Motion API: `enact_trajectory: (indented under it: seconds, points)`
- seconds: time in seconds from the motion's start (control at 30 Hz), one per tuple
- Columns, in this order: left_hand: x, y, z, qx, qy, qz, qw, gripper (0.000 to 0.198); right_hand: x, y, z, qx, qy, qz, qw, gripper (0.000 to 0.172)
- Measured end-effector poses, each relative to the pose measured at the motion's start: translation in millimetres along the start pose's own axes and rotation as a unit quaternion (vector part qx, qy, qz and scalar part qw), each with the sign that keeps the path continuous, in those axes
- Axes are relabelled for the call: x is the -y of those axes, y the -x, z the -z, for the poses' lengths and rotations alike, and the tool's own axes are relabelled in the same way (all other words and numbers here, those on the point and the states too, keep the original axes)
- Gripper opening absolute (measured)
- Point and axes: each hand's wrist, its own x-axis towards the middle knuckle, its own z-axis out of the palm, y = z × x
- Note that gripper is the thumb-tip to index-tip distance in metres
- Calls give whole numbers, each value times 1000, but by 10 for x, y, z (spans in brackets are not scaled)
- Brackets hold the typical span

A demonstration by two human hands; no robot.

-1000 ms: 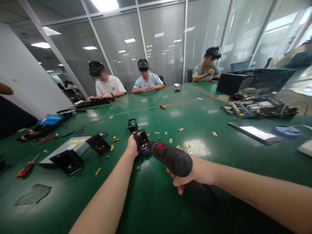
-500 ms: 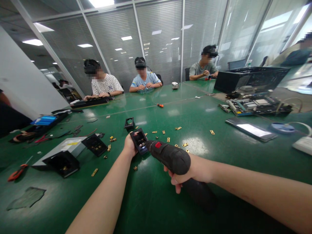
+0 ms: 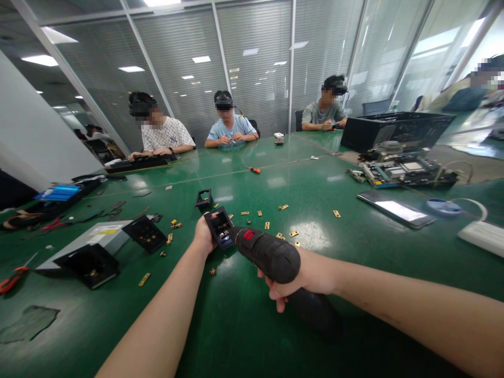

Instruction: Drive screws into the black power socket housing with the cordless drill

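Observation:
My left hand (image 3: pixel 203 234) grips a small black socket block (image 3: pixel 219 227) with brass contacts inside, tilted up off the green table (image 3: pixel 252 325). My right hand (image 3: pixel 305 275) is wrapped round the handle of a black electric screwdriver (image 3: pixel 263 252) with a red switch. The tool's nose points into the block's open face. Small brass plates (image 3: pixel 292 233) lie scattered just beyond the block.
To the left lie two more black socket blocks (image 3: pixel 145 233), a grey metal box (image 3: pixel 96 236) and a red-handled tool (image 3: pixel 11 278). A phone (image 3: pixel 395 208), a circuit board (image 3: pixel 405 172) and a black case (image 3: pixel 394 128) sit on the right. Three people work at the far side.
Both hands, the block and the screwdriver keep the same pose. The view has shifted slightly, so everything sits a little lower left in the picture.

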Motion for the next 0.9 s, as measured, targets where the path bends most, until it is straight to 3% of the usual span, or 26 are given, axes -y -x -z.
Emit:
enact_trajectory:
  seconds: [0.33,0.6,0.8,0.9]
  points:
    - [1,7,1,12,-9,-6,1000,34,5,-10,-28,8,14,6,1000,45]
    - [-11,17,-10,-1,-3,-1,1000,37,25,-20,23,65,9,-58,996,17]
    - [-27,69,-45,0,-4,-4,1000,38,11,-43,86,80,-39,-61,994,40]
    - [-22,51,-32,-3,-3,-5,1000,37,-6,-57,170,99,-39,-65,992,41]
